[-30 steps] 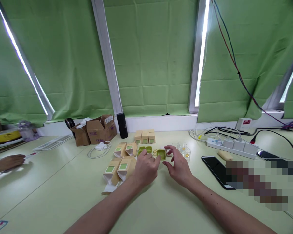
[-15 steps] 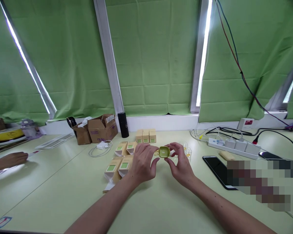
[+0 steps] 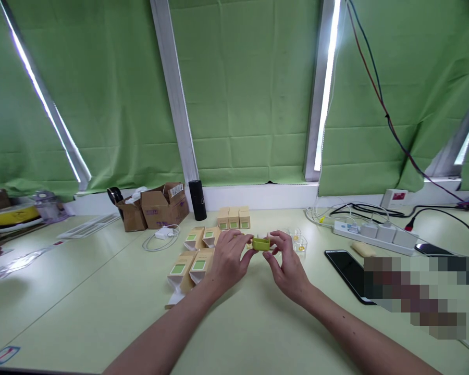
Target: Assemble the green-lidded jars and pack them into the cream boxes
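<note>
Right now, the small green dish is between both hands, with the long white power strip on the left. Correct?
Wrong side: the head view shows the long white power strip on the right. The small green dish is between left hand and right hand.

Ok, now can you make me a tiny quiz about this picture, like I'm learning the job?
1. Pick one: what colour is the little container between the left hand and the right hand?
A) Red
B) Green
C) Blue

2. True or false: the black cylinder is standing upright.

3. Count: how many little boxes stand side by side in the back row, to the right of the black cylinder?

Key: 1. B; 2. True; 3. Three
</note>
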### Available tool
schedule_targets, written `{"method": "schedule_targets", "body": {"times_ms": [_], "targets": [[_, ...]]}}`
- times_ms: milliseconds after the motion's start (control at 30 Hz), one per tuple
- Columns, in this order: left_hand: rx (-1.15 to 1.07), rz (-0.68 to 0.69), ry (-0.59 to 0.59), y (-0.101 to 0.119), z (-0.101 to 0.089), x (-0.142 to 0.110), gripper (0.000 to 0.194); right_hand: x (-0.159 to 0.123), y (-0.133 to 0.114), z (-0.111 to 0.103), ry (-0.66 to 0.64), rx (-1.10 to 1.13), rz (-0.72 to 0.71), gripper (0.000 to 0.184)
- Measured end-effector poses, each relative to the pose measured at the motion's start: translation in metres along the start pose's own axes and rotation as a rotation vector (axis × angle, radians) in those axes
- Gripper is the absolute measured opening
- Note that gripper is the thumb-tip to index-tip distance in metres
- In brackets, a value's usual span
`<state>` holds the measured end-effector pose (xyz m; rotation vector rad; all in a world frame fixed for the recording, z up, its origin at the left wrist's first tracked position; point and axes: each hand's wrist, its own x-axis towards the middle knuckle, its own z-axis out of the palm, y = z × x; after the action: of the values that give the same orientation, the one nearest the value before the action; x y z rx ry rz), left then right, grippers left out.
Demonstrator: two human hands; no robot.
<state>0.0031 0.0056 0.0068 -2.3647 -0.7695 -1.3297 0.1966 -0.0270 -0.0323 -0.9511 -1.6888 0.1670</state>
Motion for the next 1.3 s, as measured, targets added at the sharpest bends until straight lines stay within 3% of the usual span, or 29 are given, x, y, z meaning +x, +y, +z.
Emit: {"method": "schedule_targets", "body": {"times_ms": [100,200,367,567,767,900,1167,1300], "targets": [[-0.076,-0.126,-0.021,0.000,0.003,0.000,0.008,-0.001,0.000,-0.001,-0.021,-0.015,-0.003,0.045],[-0.171,-0.289,-0.064,0.000,0.006,-0.001,0.012,0.000,-0.001,-0.002,-0.047,-0.028,0.003,0.056],[-0.325,-0.495,-0.139,0.002,0.008,0.001,0.030,0.002,-0.005,-0.004,-0.098,-0.007,0.043,0.056],[-0.428,-0.609,-0.223,0.006,0.007,0.006,0.047,0.005,-0.001,-0.003,-0.089,0.061,0.106,0.050],[-0.460,-0.619,-0.242,0.010,0.007,0.006,0.048,0.009,0.003,-0.002,-0.081,0.210,0.204,0.039],[-0.470,-0.540,-0.245,0.011,0.003,0.006,0.050,0.010,0.007,0.001,-0.055,0.369,0.265,0.037],[-0.306,-0.351,-0.174,0.001,0.004,-0.002,0.003,0.015,0.003,-0.002,-0.095,0.656,0.367,0.044],[-0.275,-0.257,-0.128,0.000,0.004,-0.003,0.033,0.015,0.000,-0.004,-0.117,0.708,0.413,0.047]]}}
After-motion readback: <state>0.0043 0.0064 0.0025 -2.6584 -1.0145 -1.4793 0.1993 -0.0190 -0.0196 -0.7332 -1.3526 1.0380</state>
